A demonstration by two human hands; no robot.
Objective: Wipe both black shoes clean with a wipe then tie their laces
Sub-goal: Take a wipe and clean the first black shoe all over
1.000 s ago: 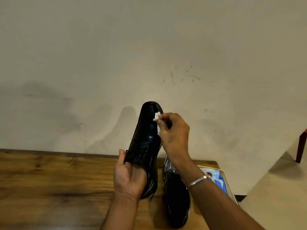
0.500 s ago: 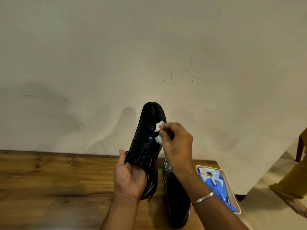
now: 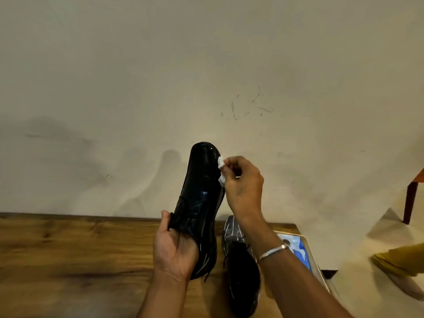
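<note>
Up towards the toe the wipe [image 3: 221, 167] has been slid since half a second ago, and it is now pressed to the right edge of the raised shoe [image 3: 202, 191]. Over the wooden table [image 3: 68, 260], that shoe is gripped at its laced part by the left hand [image 3: 174, 255]; only the thumb is seen, the fingers being wrapped behind. The wipe is pinched between thumb and curled fingertips of the right hand [image 3: 243, 187]. Below, the second shoe [image 3: 241, 271] is laid on the table, partly covered by the forearm [image 3: 298, 271]. A blue packet [image 3: 300, 251] is half hidden, its print unreadable.
</note>
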